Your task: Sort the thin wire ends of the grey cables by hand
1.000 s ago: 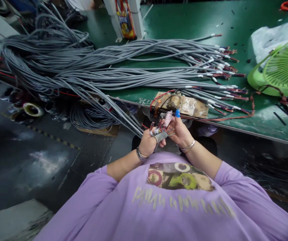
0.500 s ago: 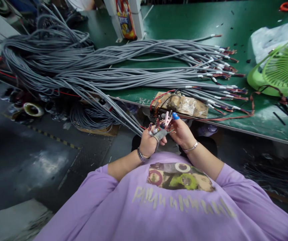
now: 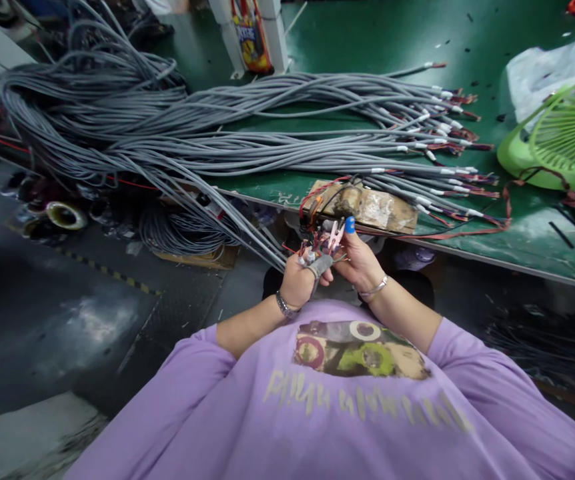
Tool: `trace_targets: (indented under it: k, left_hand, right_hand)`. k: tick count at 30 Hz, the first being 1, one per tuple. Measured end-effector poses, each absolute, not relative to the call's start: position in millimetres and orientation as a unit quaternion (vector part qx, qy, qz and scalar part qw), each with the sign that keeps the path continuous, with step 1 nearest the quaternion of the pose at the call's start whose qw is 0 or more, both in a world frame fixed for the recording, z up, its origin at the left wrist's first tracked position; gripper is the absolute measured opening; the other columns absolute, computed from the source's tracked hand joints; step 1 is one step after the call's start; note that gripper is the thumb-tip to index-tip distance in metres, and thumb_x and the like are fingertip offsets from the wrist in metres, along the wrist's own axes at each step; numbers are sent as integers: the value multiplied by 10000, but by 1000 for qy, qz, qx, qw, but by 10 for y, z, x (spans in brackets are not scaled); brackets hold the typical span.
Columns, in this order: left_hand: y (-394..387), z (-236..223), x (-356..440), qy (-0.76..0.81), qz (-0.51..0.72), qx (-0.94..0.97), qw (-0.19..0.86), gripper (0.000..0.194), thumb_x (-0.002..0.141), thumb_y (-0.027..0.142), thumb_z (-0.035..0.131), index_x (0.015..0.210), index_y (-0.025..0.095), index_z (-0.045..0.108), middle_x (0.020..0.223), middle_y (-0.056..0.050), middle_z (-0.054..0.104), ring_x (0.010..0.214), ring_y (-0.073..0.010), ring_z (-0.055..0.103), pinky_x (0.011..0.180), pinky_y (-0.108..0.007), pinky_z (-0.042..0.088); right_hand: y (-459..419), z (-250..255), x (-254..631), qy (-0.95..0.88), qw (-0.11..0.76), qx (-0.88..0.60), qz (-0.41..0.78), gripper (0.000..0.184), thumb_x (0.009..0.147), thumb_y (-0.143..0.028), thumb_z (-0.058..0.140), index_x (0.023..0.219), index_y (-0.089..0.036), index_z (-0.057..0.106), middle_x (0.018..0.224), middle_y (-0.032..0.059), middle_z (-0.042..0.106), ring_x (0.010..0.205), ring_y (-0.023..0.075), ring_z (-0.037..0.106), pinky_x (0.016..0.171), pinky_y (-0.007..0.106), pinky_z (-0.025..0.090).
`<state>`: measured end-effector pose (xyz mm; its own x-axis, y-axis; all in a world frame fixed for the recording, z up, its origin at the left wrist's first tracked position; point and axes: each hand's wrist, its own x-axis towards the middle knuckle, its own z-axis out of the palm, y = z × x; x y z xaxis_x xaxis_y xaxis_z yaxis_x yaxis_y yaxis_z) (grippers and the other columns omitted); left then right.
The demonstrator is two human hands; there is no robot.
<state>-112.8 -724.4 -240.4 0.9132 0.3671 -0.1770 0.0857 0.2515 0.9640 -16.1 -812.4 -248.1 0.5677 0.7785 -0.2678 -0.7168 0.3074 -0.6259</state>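
My left hand (image 3: 298, 285) is closed around several grey cables (image 3: 262, 247) near their stripped ends, in front of my body. A grey cover (image 3: 320, 265) appears to wrap its thumb. Thin coloured wires (image 3: 312, 248) stick out above and beside the fingers. My right hand (image 3: 360, 261), with a blue cover on the thumb tip, is closed at the right side of these wires; its fingertips are partly hidden. Between the two hands, a pink clip (image 3: 336, 235) stands close to the right thumb.
Bundles of grey cable (image 3: 247, 150) stretch across the green table (image 3: 367, 40), stripped ends to the right. A taped wooden block (image 3: 367, 205) sits at its front edge. A green fan (image 3: 562, 140) and plastic bag (image 3: 542, 73) are at right. Coiled cable (image 3: 187, 230) lies below the table.
My right hand has shifted slightly left, and its thumb has moved up beside the pink clip. My left hand keeps its hold on the cables. The camera view has moved slightly.
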Motion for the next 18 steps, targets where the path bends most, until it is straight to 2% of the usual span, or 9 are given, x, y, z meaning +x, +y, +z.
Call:
trace_targets:
  k: [5,14,18]
  left_hand:
    - [-7226,-2444,-1155,184,82,610,766,341,736,447,749,640,157,597,521,14,626,420,-87,542,416,-198,462]
    - [-7207,-2359,-1284,181,89,600,774,341,731,474,747,697,165,607,528,9,636,415,-94,540,412,-202,447]
    - [-7219,-2335,-1328,184,104,612,762,382,743,513,730,661,165,597,542,-3,645,429,-95,550,431,-210,464]
  right_hand:
    - [-8113,-2562,-126,27,836,-353,419,497,790,-696,641,803,-200,616,654,8,660,522,147,562,538,303,504]
    - [-8183,-2469,-142,26,824,-365,432,579,802,-779,529,814,-208,621,762,22,701,587,136,594,545,265,491]
    - [-8218,-2414,-151,28,823,-366,434,448,853,-661,579,836,-217,636,786,16,711,611,136,593,560,263,477]
